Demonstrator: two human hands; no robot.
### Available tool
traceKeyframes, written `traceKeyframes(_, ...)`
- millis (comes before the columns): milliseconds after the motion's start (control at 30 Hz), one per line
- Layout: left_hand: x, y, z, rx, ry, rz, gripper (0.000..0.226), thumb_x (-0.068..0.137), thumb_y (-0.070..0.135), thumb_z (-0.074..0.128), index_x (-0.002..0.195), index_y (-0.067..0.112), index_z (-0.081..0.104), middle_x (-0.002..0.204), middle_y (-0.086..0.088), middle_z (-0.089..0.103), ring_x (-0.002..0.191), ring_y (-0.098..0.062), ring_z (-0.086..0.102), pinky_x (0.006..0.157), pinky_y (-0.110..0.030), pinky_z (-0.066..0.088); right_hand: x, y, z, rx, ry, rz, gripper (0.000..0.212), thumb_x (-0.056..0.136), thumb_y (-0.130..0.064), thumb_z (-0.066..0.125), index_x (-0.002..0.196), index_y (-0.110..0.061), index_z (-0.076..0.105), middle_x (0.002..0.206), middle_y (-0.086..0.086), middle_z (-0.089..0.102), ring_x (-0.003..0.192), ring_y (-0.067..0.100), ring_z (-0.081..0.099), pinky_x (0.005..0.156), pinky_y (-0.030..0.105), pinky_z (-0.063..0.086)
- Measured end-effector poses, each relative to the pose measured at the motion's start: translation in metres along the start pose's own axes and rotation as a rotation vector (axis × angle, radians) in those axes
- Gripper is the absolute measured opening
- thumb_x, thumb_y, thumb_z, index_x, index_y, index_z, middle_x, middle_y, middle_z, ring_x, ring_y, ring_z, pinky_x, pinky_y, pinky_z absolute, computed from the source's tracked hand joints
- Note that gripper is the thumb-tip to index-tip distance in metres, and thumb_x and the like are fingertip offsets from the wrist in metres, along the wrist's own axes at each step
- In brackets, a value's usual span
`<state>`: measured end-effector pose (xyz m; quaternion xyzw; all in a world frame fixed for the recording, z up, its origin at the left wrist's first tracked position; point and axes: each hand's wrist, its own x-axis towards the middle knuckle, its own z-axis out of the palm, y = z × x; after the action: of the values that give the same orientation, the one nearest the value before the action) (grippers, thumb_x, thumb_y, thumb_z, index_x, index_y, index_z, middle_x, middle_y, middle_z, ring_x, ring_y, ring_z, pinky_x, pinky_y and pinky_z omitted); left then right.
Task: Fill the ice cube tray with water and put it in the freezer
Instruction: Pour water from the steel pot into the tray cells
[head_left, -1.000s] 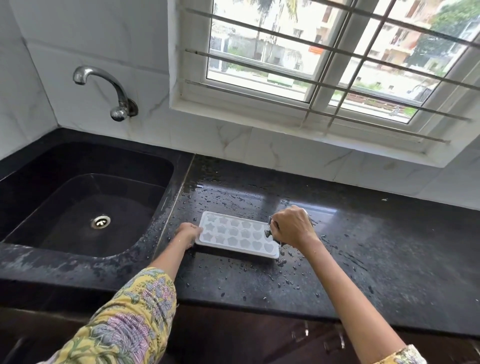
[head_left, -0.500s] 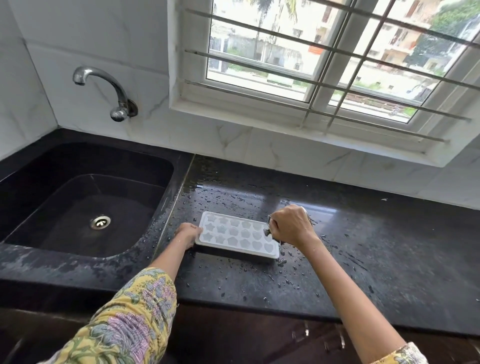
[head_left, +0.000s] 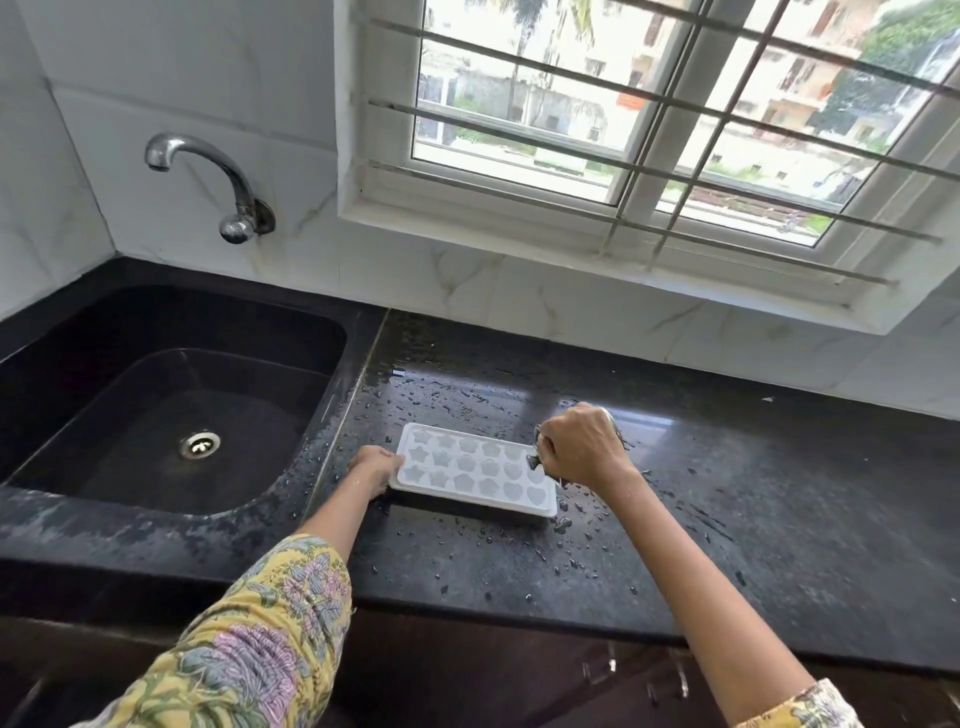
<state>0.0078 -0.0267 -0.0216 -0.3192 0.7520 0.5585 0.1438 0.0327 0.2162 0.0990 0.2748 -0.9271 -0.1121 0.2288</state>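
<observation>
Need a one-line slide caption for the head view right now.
Left hand steadies the white ice cube tray on the wet black counter; right hand grips a metal vessel at its right end.

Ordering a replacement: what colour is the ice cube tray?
White, translucent ice cube tray; head view.

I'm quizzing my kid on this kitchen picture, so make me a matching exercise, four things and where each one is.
Things:
1. ice cube tray
2. tap
3. left hand
4. drain

Places:
A. bottom of the sink
B. on the wet countertop
C. on the tiled wall
D. at the tray's end nearest the sink

Pairs: 1-B, 2-C, 3-D, 4-A
</observation>
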Motion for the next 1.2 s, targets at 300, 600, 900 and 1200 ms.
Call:
traceKeyframes(300, 0.001, -0.001, 0.000, -0.031, -0.004, 0.001, 0.026, 0.090, 0.015, 0.058, 0.111, 0.001, 0.065, 0.126, -0.013, 0.061, 0.118, -0.028, 0.055, 0.099, -0.034, 0.045, 0.005, -0.006, -0.009, -0.076, -0.101, 0.013, 0.041, 0.055, -0.014, 0.064, 0.037, -0.020, 0.028, 0.034, -0.008, 0.025, 0.028, 0.009, 0.025, 0.040, 0.016, 0.021)
traceKeyframes(600, 0.010, -0.004, 0.002, -0.049, -0.002, 0.017, 0.027, 0.091, 0.013, 0.057, 0.065, 0.014, 0.048, 0.124, -0.015, 0.061, 0.090, -0.019, 0.048, 0.079, -0.030, 0.042, 0.003, -0.011, -0.004, 0.059, -0.291, 0.019, 0.024, 0.080, -0.010, 0.042, 0.056, -0.011, 0.045, 0.055, 0.004, 0.047, 0.052, 0.020, 0.047, 0.058, 0.026, 0.034)
traceKeyframes(900, 0.007, -0.003, 0.001, -0.011, -0.019, 0.027, 0.003, 0.091, 0.014, 0.056, 0.092, 0.010, 0.056, 0.124, -0.015, 0.061, 0.090, -0.020, 0.048, 0.075, -0.029, 0.045, 0.001, -0.013, -0.007, -0.003, -0.218, 0.047, 0.051, 0.052, -0.010, 0.070, 0.038, -0.021, 0.022, 0.036, -0.006, 0.023, 0.030, 0.008, 0.023, 0.041, 0.017, 0.020)
traceKeyframes(1200, 0.006, -0.003, 0.000, -0.061, -0.033, 0.005, 0.009, 0.091, 0.016, 0.059, 0.086, 0.009, 0.062, 0.121, -0.014, 0.062, 0.094, -0.019, 0.052, 0.083, -0.031, 0.043, 0.000, -0.007, -0.004, -0.009, -0.221, 0.102, 0.034, 0.063, -0.015, 0.061, 0.038, -0.018, 0.039, 0.037, -0.004, 0.032, 0.033, 0.012, 0.030, 0.042, 0.019, 0.022)
